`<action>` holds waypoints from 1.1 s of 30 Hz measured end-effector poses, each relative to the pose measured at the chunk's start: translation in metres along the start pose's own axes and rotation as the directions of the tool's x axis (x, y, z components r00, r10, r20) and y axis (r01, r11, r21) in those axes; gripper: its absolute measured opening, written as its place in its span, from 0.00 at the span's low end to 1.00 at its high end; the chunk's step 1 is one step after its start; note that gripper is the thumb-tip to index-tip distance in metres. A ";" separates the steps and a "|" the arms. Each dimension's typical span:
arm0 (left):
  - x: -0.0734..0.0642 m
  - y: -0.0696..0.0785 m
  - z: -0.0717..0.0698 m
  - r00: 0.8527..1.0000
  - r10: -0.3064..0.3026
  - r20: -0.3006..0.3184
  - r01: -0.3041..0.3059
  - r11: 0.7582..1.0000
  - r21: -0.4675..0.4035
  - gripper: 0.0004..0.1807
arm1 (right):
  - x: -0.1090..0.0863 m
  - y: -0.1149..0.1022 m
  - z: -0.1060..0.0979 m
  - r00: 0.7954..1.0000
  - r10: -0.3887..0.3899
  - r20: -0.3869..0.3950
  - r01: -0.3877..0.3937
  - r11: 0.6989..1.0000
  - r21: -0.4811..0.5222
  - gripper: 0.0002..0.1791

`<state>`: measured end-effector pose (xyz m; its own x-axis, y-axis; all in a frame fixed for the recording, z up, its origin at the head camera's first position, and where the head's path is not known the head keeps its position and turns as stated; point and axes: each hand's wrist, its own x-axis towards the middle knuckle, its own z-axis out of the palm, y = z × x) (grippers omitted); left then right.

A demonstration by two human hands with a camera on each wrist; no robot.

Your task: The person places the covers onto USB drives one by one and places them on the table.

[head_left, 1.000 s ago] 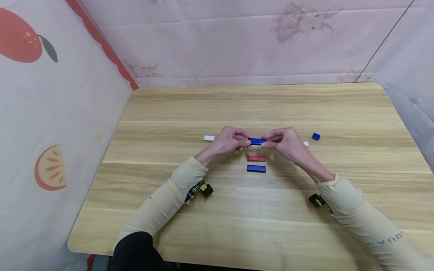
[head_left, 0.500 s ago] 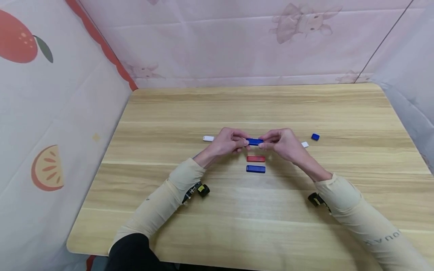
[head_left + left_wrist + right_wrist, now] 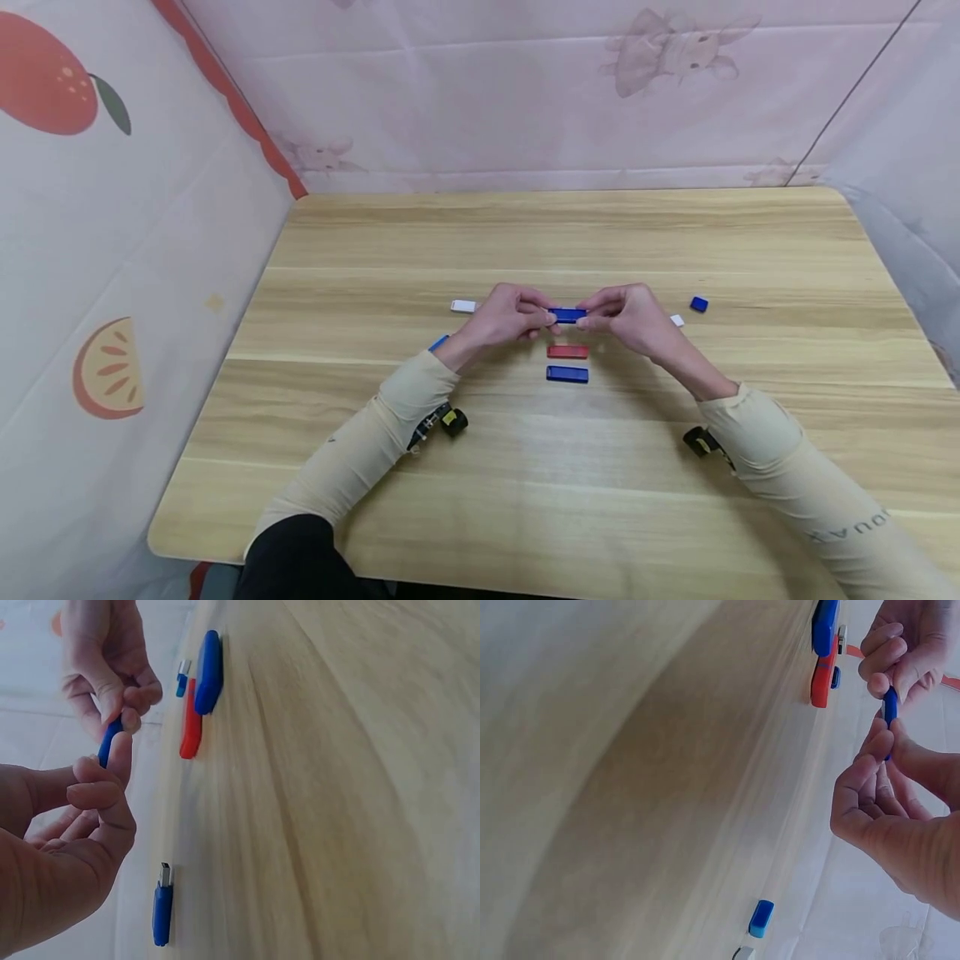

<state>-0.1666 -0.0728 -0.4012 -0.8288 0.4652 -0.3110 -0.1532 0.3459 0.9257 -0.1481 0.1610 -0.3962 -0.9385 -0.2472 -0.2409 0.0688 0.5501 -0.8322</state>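
Between both hands, above the table, is a blue USB flash drive (image 3: 567,316), pinched at its two ends. My left hand (image 3: 504,315) grips the left end with thumb and fingers. The right end is pinched by my right hand (image 3: 630,319). In the left wrist view the same drive (image 3: 110,741) is partly covered by fingertips. Directly below the hands lie a red flash drive (image 3: 567,352) and a second blue flash drive (image 3: 567,374), one in front of the other. A further blue flash drive (image 3: 162,907) with its metal plug bare lies near my left wrist.
A white flash drive (image 3: 462,307) lies left of the hands. To the right are a small blue cap (image 3: 699,304) and a white cap (image 3: 677,320), partly hidden by the right hand. Patterned cloth (image 3: 480,108) hangs behind the wooden table (image 3: 525,483).
A dividing line seen across the held blue flash drive a second ago no longer shows. Both hands stay almost in place, still gripping its ends.
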 end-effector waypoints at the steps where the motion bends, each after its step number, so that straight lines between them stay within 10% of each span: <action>1: 0.001 0.000 0.000 1.000 0.002 0.000 -0.002 1.000 0.009 0.11 | 0.000 0.000 0.000 1.000 0.001 -0.001 -0.001 1.000 -0.003 0.15; 14: 0.006 -0.003 0.001 0.999 -0.037 -0.013 0.037 0.999 -0.015 0.11 | 0.002 -0.003 -0.002 0.999 0.042 0.003 -0.042 0.999 0.014 0.16; 33: 0.002 -0.004 0.004 0.994 0.095 -0.054 -0.073 0.946 0.317 0.10 | 0.006 0.008 -0.002 0.998 -0.010 0.067 0.015 0.997 -0.080 0.14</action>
<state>-0.1659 -0.0701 -0.4062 -0.8674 0.4514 -0.2096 0.0862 0.5510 0.8300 -0.1542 0.1657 -0.4033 -0.9143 -0.3058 -0.2656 0.0268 0.6086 -0.7930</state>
